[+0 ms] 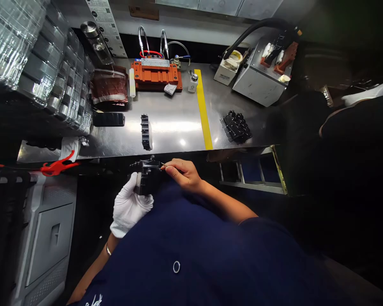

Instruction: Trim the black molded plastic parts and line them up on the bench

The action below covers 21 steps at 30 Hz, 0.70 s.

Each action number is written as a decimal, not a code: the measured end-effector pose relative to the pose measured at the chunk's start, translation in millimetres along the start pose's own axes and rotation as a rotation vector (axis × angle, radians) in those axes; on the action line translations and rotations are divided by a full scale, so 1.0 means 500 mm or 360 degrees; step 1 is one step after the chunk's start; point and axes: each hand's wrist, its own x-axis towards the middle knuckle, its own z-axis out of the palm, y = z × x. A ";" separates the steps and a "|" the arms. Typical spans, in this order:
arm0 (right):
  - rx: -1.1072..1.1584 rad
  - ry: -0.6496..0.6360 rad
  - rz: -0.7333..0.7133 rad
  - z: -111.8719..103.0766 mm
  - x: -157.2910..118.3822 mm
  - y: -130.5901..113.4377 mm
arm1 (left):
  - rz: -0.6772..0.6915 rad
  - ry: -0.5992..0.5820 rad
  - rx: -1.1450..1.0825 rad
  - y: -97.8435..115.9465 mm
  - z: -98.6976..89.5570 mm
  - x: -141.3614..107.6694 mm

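Gripping a black part [148,177] — gloved left hand [130,206]; thin pointed tool [164,165] pinched in bare right hand [185,174].

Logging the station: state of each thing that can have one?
Left hand: gloved, holding black part
Right hand: bare, pinching thin tool
Black part: held off bench
Thin tool: tip at black part
Phone: flat, dark
Flask: lid on
White box: open-topped, things inside
Grey panel: shut
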 end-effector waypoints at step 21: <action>-0.0322 -0.0175 -0.0260 -0.044 -0.003 -0.001 | 0.0021 -0.0131 0.0175 -0.008 -0.005 -0.003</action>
